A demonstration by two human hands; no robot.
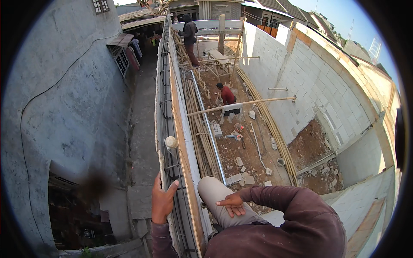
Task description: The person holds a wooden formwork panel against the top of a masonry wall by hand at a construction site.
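A narrow formwork trough runs along the top of the wall beside me, with steel rebar [167,107] inside it. My left hand [163,200] grips its outer formwork board [158,129], thumb on the inner side and fingers on the outer. Along the other side stands the inner wooden board [183,137]. Just ahead of that hand, a pale, round-topped piece [171,142] sticks up between the boards; its kind is unclear. My right hand [232,205] rests on my thigh, empty, its fingers stretched out and the index finger pointing left.
Left and below lies a narrow alley [144,103] beside a grey house wall [73,99]. To the right, a drop leads to a dirt floor with bamboo poles [269,122], rubble and a bucket [281,161]. One person [227,95] bends below; another [188,36] stands farther off.
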